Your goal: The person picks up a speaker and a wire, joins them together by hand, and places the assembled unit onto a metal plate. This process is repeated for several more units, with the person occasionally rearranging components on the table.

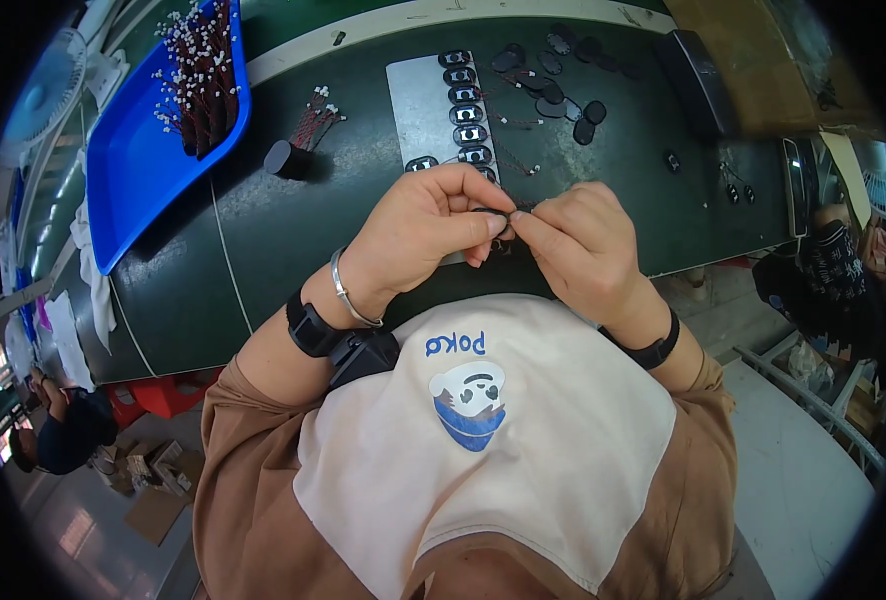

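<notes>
Close to the table's near edge, my left hand point(403, 228) pinches a small black oval part point(495, 213) between thumb and fingers. My right hand point(588, 240) meets it there, its thumb and forefinger closed at the part's edge; whatever lies between those fingertips is too small to make out. Just beyond my hands lies a pale metal plate point(415, 105), partly covered by my left hand. Along its right side runs a row of black oval parts with silvery centres point(465, 115). Thin dark red wires with white connectors point(519, 122) stretch rightward from some of them.
Loose black ovals point(583, 130) are scattered right of the plate. To the left stand a round black piece with wires point(285, 160) and a blue tray point(123, 190) of bundled wires point(203, 90). A black box point(698, 85) and a cardboard box point(763, 60) sit far right.
</notes>
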`<action>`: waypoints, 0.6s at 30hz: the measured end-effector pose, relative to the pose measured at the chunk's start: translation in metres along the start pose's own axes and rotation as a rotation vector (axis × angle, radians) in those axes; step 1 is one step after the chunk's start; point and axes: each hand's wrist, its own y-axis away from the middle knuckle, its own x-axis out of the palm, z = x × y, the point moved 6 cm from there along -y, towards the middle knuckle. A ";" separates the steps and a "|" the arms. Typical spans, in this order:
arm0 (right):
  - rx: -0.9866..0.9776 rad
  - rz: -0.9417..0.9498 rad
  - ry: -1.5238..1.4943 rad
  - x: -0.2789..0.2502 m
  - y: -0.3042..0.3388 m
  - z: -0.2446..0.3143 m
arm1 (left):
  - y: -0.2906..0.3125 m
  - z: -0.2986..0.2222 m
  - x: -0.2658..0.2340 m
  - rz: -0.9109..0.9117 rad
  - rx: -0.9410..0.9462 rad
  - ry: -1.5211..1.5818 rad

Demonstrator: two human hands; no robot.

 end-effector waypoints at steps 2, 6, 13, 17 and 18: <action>0.032 -0.004 -0.024 0.001 0.000 -0.002 | 0.000 0.000 -0.001 -0.015 0.016 -0.017; 0.114 0.018 -0.079 0.000 0.003 -0.007 | 0.000 -0.002 0.001 -0.026 0.023 -0.019; 0.201 0.005 -0.033 -0.010 -0.012 -0.001 | 0.004 -0.006 0.004 -0.032 0.006 -0.138; 0.114 0.019 0.001 -0.002 -0.003 -0.002 | 0.005 -0.006 0.008 0.046 -0.030 -0.165; 0.074 0.021 0.005 -0.001 -0.002 -0.003 | 0.005 -0.006 0.009 0.078 -0.056 -0.149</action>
